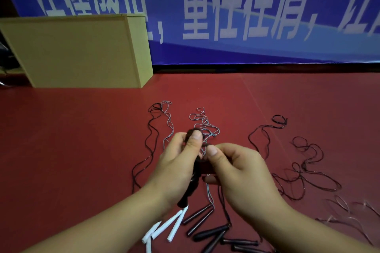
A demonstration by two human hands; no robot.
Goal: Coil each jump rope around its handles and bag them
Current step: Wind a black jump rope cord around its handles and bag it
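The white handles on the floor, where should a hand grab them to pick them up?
Grab the white handles round their middles, coming down from above. They lie flat on the red floor, close together, so one hand could probably close round several at once. Their cords run up toward the left hand, so lift gently.

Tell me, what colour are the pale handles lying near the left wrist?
White handles, clearest in the head view, on the red floor.

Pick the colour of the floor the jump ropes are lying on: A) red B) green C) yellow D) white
A: the loose ropes and the white handles lie on a dark red floor.
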